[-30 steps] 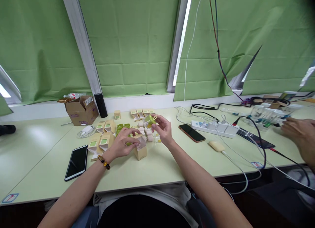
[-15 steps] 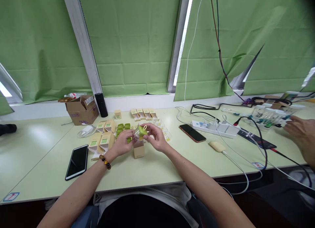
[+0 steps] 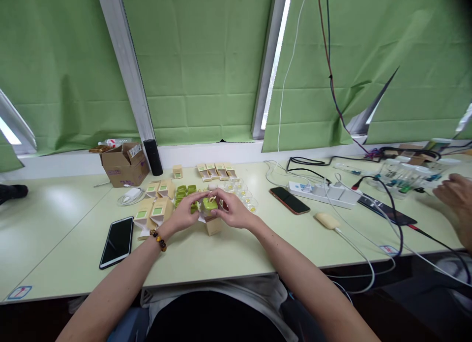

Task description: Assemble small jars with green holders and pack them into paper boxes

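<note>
From where I stand, both of the person's hands come together over the near middle of the worktop (image 3: 245, 256). The fingers of the left hand (image 3: 184, 215) and those of the right hand (image 3: 235, 211) close from either side on a small green-lidded cup (image 3: 210, 204), its looped cord uppermost. Right under it is a tan carton (image 3: 213, 227), a little tilted; the cup and hands cover its top, so I can't tell whether the cup sits in its mouth.

Just beyond the left hand lie green lids (image 3: 186, 189) in a cluster, and beyond the right hand are clear cups (image 3: 250, 202). Open tan boxes (image 3: 160, 211) stand to the left, with a row of smaller cartons (image 3: 217, 172) farther back. A white-edged phone (image 3: 117, 242) lies near left, and a dark phone (image 3: 290, 200) lies to the right, close to a white power strip (image 3: 326, 194). At the far left, a brown cardboard box (image 3: 125, 167) stands beside a black cylinder (image 3: 153, 157). Over on the right edge, a co-worker's hand (image 3: 455, 194) is near some clear containers (image 3: 401, 174).
</note>
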`<state>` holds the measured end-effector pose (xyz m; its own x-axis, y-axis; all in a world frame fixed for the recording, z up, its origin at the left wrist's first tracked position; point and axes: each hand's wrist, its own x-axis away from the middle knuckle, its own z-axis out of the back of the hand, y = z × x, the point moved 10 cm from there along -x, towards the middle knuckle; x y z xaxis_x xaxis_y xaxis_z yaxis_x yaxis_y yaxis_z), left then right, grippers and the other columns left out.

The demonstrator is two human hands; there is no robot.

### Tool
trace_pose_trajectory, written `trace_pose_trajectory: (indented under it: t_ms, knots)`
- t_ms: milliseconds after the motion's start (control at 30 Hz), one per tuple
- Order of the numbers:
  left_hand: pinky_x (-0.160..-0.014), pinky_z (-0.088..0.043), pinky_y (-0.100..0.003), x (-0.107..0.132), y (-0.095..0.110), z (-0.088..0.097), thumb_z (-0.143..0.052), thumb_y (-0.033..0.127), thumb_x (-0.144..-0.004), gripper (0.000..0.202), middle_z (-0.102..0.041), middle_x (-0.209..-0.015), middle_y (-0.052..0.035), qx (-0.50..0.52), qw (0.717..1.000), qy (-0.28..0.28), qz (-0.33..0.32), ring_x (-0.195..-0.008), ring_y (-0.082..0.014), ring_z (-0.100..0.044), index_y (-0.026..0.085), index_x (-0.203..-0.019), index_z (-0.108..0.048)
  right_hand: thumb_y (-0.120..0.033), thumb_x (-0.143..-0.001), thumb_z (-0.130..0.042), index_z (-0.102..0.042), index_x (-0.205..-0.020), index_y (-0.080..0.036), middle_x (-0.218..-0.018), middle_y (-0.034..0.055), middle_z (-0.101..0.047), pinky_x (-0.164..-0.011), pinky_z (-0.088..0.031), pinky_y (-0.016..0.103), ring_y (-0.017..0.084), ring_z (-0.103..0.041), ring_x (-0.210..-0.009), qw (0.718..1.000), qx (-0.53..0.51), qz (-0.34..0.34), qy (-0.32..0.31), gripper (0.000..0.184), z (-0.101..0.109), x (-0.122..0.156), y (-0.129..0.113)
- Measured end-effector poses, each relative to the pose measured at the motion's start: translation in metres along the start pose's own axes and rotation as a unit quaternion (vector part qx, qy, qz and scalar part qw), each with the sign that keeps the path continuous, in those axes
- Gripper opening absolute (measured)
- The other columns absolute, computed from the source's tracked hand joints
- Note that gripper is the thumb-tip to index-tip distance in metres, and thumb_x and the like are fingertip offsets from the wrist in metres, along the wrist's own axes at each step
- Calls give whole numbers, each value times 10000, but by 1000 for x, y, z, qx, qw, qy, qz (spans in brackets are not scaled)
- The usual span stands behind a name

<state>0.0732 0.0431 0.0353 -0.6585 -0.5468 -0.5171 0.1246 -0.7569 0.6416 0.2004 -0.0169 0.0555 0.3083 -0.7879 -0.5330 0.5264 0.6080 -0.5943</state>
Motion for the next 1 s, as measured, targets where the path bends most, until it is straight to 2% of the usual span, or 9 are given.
trace_pose_trajectory:
  t_ms: [133, 400, 600, 667, 733, 800, 867, 1000]
  knots:
    - [-1293, -364, -595, 1, 5, -2, -583, -3, -703, 847, -651, -1498, -63, -11, 1000, -14, -10, -1463, -328, -535, 316, -1487, -630, -269, -880, -682, -547, -1109, -235, -949, 22, -676, -700, -413, 319, 206, -591, -784, 997, 66, 5, -33, 268, -5, 0, -2]
    - [-1297, -355, -597, 0, 12, -2, -579, -10, -708, 833, -630, -1518, -79, 2, 1000, -15, -12, -1480, -330, -518, 300, -1479, -637, -239, -866, -693, -559, -1102, -231, -1084, 83, -659, -772, -421, 352, 272, -587, -968, 985, 165, 37, -42, 272, -1, 2, -7]
    - [-1286, -370, -584, 1, 13, -4, -564, -4, -711, 833, -613, -1527, -103, -13, 1000, -20, -12, -1464, -327, -530, 279, -1492, -619, -194, -838, -696, -541, -1068, -233, -1084, 80, -639, -756, -438, 344, 273, -582, -985, 985, 151, 35, -76, 280, -10, 3, -10]
    - [-1286, -367, -587, 2, 10, -5, -564, -2, -710, 831, -614, -1523, -109, -18, 1000, -18, -10, -1469, -331, -522, 270, -1493, -618, -196, -865, -681, -534, -1076, -234, -1088, 78, -647, -768, -445, 347, 267, -580, -970, 985, 144, 38, -84, 260, -14, 4, -11]
    - [-1291, -355, -591, 2, 6, -5, -563, -1, -714, 830, -606, -1534, -115, -25, 1000, -16, -8, -1487, -335, -502, 261, -1501, -611, -203, -933, -626, -534, -1064, -231, -1078, 78, -652, -796, -452, 359, 261, -579, -966, 984, 147, 47, -87, 163, -17, 4, -12]
    - [-1296, -353, -586, 2, 4, -5, -558, 1, -727, 834, -597, -1548, -115, -33, 999, -15, -14, -1495, -330, -495, 260, -1519, -594, -200, -1009, -531, -537, -1028, -228, -1046, 76, -651, -819, -458, 368, 253, -579, -960, 983, 152, 58, -81, 35, -19, 3, -13]
    - [-1296, -365, -569, 3, 5, -6, -547, -1, -738, 851, -588, -1561, -107, -42, 999, -18, -27, -1495, -316, -501, 266, -1546, -566, -179, -1048, -467, -544, -1005, -227, -1038, 74, -653, -821, -463, 364, 242, -581, -961, 984, 154, 65, -66, 100, -18, 3, -13]
    - [-1281, -410, -512, 3, 8, -7, -524, -17, -746, 891, -558, -1595, -98, -65, 997, -23, -43, -1488, -287, -517, 269, -1590, -511, -131, -1009, -562, -591, -959, -221, -1187, 93, -636, -793, -464, 343, 245, -572, -1087, 983, 167, 76, -20, 107, -15, 1, -10]
